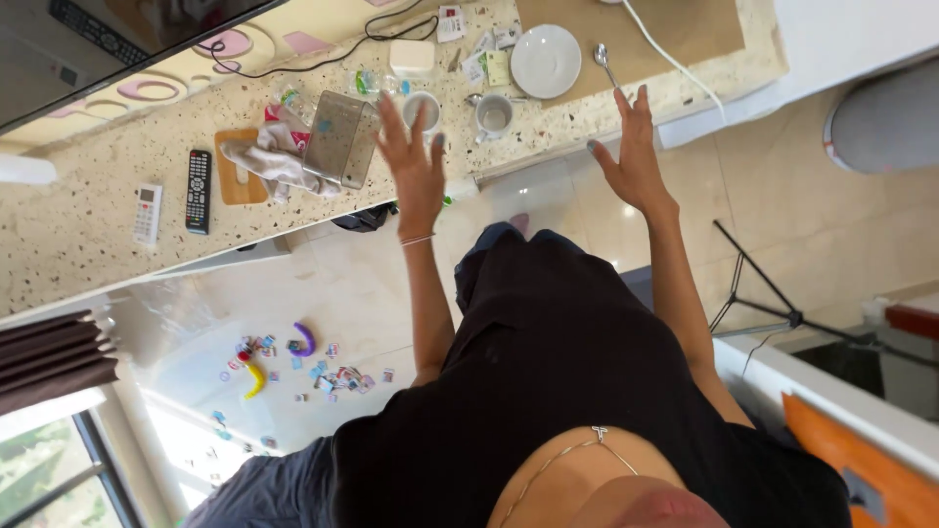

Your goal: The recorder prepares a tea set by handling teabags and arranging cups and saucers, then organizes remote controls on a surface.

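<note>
Two open hands reached toward a stone counter [88, 230]. Just beyond the left hand [416, 166] sat a cup [422, 110], with a second cup [494, 116] between the two hands. A metal box [342, 139] stood beside the left hand, a cloth [274, 161] and two remotes [199, 191] farther out that way. Beyond the right hand [631, 156] lay a spoon [604, 61] and a plate [546, 61]. Small toys [303, 362] were scattered on the floor below the left arm.

Packages and screens, speckled countertop [88, 235].
Small white, green-yellow sachets [487, 65] lie beside white plate [546, 61]; clear wrapped packets [370, 82] near white box [412, 56]; dark flat screen [108, 44] at counter's far edge.
</note>
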